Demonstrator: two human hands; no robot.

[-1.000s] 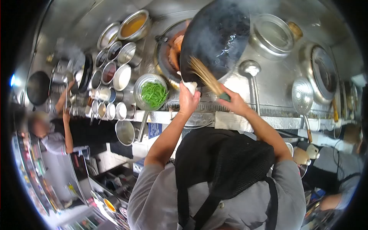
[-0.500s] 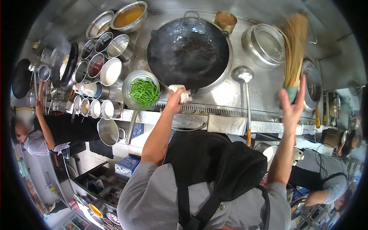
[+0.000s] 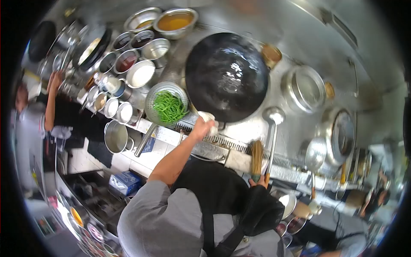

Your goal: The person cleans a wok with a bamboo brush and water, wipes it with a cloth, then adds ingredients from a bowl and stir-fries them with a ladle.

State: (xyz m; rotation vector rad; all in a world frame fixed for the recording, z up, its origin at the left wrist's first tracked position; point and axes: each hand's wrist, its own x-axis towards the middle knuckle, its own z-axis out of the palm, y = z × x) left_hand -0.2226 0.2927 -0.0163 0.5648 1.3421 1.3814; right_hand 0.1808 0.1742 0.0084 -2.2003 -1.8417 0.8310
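My left hand (image 3: 202, 129) is closed over a folded white cloth (image 3: 208, 119) at the near rim of a large black wok (image 3: 214, 81). The wok looks tilted, with a wet, shiny inside. Close to my body, my right hand (image 3: 258, 181) is wrapped round the green-bound end of a bamboo wok brush (image 3: 256, 156), bristles pointing away from me. Just right of that hand lies the wooden handle of a ladle (image 3: 274, 115); whether they touch I cannot tell. Left of the wok, a perforated strainer (image 3: 150, 102) holds green beans (image 3: 169, 107).
Sauce and seasoning pots (image 3: 141, 73) crowd the left side, with an amber liquid bowl (image 3: 175, 20) behind. To the right are a metal pot (image 3: 303, 89), a skimmer (image 3: 316, 154) and a tin (image 3: 271, 55). One person (image 3: 36, 124) stands left, another (image 3: 334, 227) right.
My right hand has brought the brush from the upper right down close to my body. The wok now tips more steeply under my left hand, and the camera view has turned.
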